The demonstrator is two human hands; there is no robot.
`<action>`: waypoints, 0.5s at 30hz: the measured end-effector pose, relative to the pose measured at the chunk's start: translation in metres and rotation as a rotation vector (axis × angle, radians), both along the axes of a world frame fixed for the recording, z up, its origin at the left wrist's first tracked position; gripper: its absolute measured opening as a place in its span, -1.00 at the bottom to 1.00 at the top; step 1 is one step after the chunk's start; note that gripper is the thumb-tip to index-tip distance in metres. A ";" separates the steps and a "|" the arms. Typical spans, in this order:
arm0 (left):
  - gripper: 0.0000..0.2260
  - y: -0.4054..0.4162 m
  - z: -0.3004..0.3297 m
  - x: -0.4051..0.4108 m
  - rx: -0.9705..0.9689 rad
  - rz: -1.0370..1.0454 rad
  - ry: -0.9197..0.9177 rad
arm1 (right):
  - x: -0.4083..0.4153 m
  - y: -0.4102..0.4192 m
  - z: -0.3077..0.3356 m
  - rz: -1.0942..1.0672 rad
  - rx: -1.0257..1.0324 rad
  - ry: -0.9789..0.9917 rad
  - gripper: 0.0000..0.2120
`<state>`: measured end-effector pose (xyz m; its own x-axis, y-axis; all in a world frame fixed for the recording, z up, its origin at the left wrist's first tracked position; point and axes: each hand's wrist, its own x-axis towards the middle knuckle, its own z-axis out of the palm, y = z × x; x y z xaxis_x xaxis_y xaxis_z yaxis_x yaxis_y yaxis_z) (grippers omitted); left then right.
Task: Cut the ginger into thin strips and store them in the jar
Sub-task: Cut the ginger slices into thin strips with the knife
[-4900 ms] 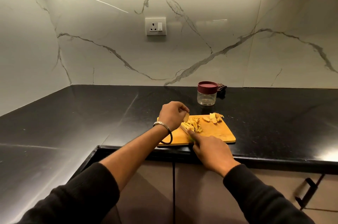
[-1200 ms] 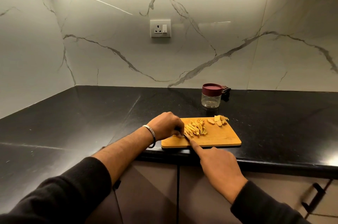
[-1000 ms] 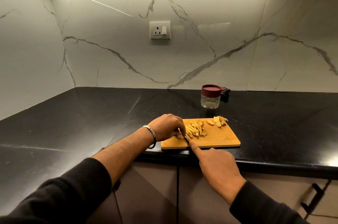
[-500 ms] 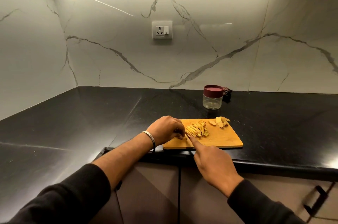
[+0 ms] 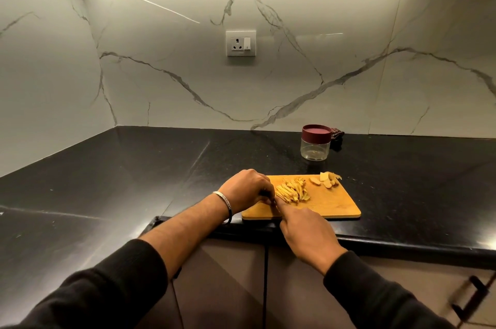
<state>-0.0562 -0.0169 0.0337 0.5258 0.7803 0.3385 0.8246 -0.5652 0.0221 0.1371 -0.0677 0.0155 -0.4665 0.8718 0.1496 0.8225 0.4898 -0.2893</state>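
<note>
A wooden cutting board (image 5: 331,206) lies at the counter's front edge. A pile of thin ginger strips (image 5: 292,190) sits left of its middle, and a few uncut ginger slices (image 5: 326,181) lie at its far right corner. My left hand (image 5: 245,189), fingers curled, pins a small ginger piece at the board's left end; the piece is mostly hidden. My right hand (image 5: 306,232) grips a knife, index finger stretched along the blade toward my left fingertips; the blade hardly shows. The clear jar (image 5: 315,146) with its maroon lid on stands behind the board.
A dark cloth (image 5: 336,136) lies behind the jar by the marble wall. The black counter (image 5: 134,181) wraps round a corner to the left. A wall socket (image 5: 240,43) sits above. A cabinet handle (image 5: 467,299) is at the lower right.
Since 4.9 s ago my left hand has come down from a raised ginger slice to the board's left end, and the strip pile has grown. Over the last second both hands barely move.
</note>
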 end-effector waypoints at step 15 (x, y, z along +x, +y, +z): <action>-0.93 -0.004 -0.001 0.000 -0.036 0.041 -0.053 | 0.028 -0.027 -0.002 -0.052 0.178 -0.282 -0.42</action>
